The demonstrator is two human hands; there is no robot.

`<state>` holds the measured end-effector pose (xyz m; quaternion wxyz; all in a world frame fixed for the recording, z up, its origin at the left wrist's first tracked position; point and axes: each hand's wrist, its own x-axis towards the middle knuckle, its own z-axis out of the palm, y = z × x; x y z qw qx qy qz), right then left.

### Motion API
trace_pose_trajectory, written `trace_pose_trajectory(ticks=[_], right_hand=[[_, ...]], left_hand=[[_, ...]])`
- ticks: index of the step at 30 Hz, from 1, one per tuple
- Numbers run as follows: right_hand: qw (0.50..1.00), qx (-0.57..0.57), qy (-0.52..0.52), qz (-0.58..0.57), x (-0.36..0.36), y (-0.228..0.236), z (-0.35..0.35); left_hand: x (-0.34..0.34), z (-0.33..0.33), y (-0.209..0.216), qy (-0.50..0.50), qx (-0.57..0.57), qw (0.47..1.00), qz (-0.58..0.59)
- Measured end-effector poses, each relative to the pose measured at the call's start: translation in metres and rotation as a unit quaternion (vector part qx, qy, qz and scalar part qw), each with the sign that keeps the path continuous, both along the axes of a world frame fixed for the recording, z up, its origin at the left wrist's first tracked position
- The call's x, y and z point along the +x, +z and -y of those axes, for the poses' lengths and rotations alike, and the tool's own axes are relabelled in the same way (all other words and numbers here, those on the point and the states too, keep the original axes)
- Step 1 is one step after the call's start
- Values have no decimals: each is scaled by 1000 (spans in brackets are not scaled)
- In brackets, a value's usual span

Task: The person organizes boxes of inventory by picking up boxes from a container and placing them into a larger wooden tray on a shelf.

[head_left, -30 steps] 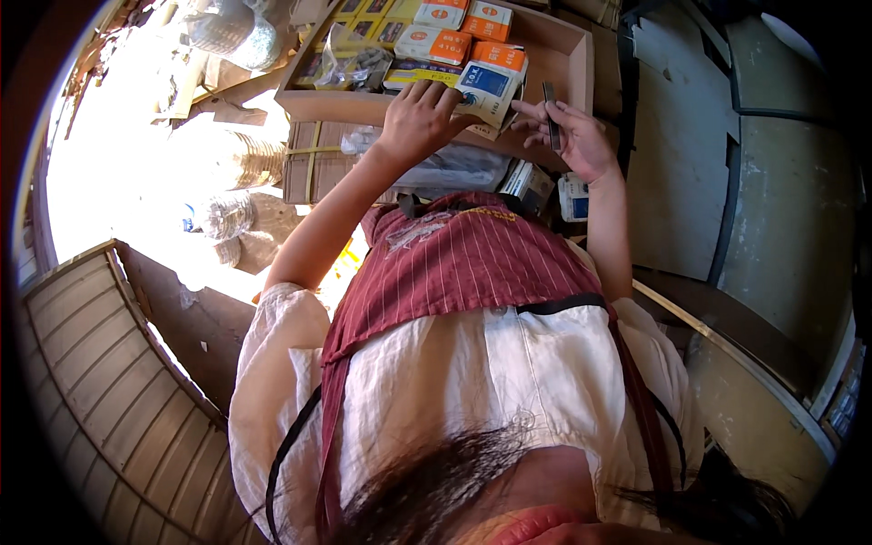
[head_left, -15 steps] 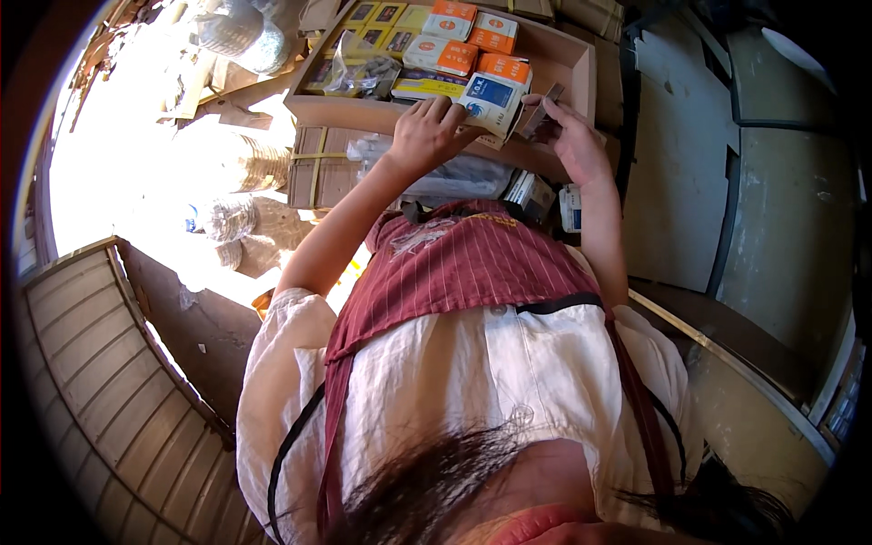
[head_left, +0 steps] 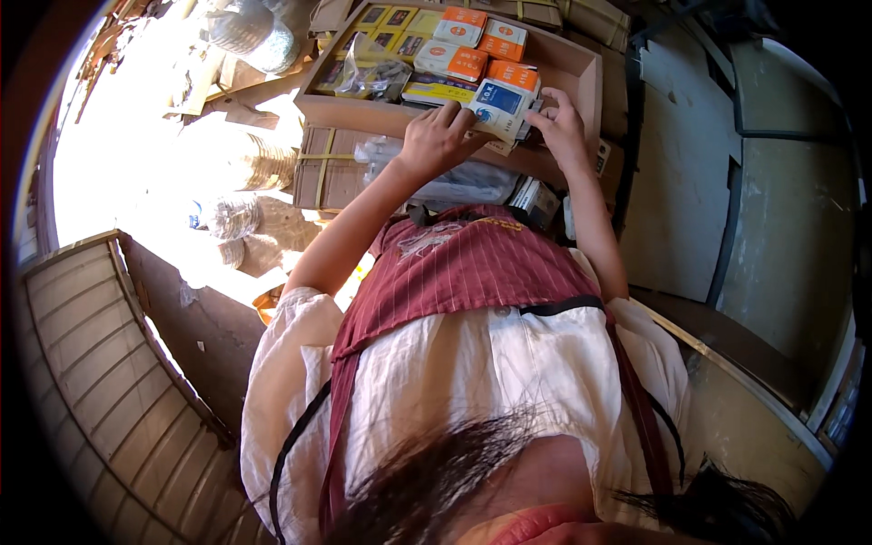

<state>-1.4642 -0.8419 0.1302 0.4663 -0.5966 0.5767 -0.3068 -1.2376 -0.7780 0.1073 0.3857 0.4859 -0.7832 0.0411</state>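
A small white carton with a blue panel (head_left: 499,100) sits tilted over the near wall of a shallow brown tray (head_left: 359,113). My left hand (head_left: 438,143) is closed on the carton's left lower edge, fingers bent over it. My right hand (head_left: 565,136) pinches a flat grey metal piece (head_left: 529,125) against the carton's right end. Whether part of that piece is inside the carton cannot be made out. Behind the carton, orange-and-white boxes (head_left: 450,62) and yellow-and-black boxes (head_left: 371,16) lie in the tray, beside a clear plastic bag (head_left: 376,74) of dark items.
Under the tray is a strapped cardboard box (head_left: 320,168), with clear plastic wrapping (head_left: 463,180) and a white-and-dark carton (head_left: 536,197) near my apron. Large plastic bottles (head_left: 234,216) stand at left in bright light. Grey panels (head_left: 677,182) rise at right; a slatted wooden panel (head_left: 118,363) is lower left.
My right hand has moved left with the grey metal piece, bringing it from apart to against the carton's right end. My left hand keeps its hold. The whole view has shifted slightly.
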Motion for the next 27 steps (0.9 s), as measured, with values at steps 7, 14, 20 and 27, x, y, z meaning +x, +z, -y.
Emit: trace_pose_trajectory(ticks=[7,14,20,27], right_hand=[[969,-126,13,-210,11,6,0],[966,-175,-20,-191,12,-21,5],[930,-264,-17,-255,16,-26,2],[894,-307,-1,-327,26,-47,9]], left_hand=[[-1,0,-4,10,2,1000,-16],[-2,2,-2,13,-5,1000,-2],[-2,1,0,17,-19,1000,1],[-4,1,-5,21,-18,999,-19]])
